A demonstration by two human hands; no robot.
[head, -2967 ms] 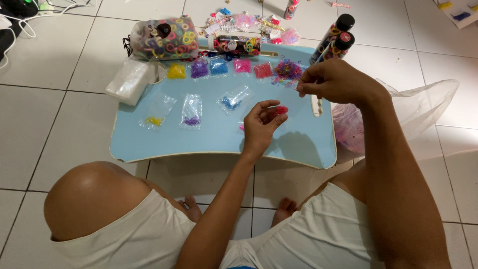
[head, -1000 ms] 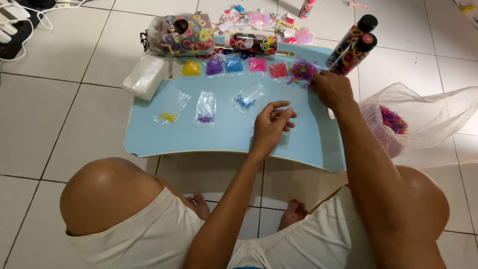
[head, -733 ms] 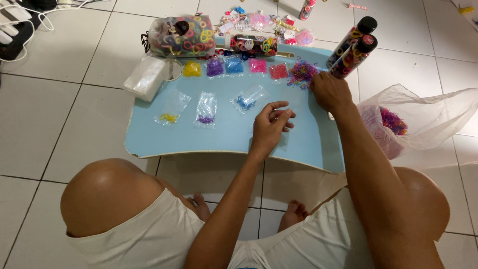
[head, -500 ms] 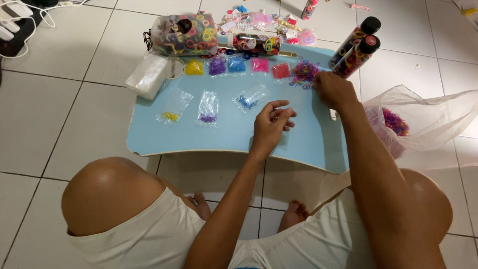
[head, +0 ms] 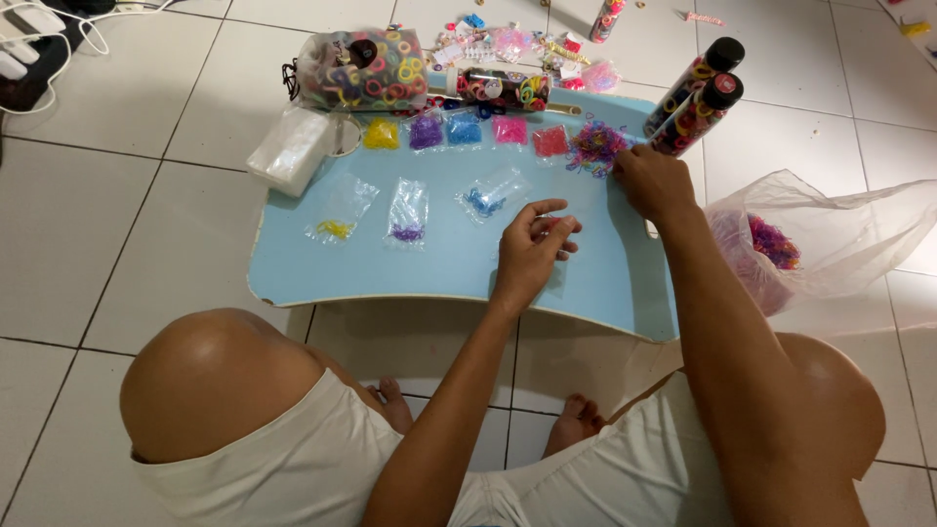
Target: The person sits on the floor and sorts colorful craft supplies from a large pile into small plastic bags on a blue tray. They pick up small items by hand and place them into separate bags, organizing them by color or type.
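Three small bags (head: 407,210) lay filled on the desk (head: 439,263); left hand (head: 532,249) fingers pinched a fourth, right hand (head: 652,181) fingers closed on mixed bands (head: 595,148).

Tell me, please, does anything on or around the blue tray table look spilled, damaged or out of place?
The blue tray table has a chipped front left corner. A loose heap of mixed-colour bands lies unbagged beside the right hand, unlike the sorted piles next to it. Small bits are scattered on the floor tiles behind the table.
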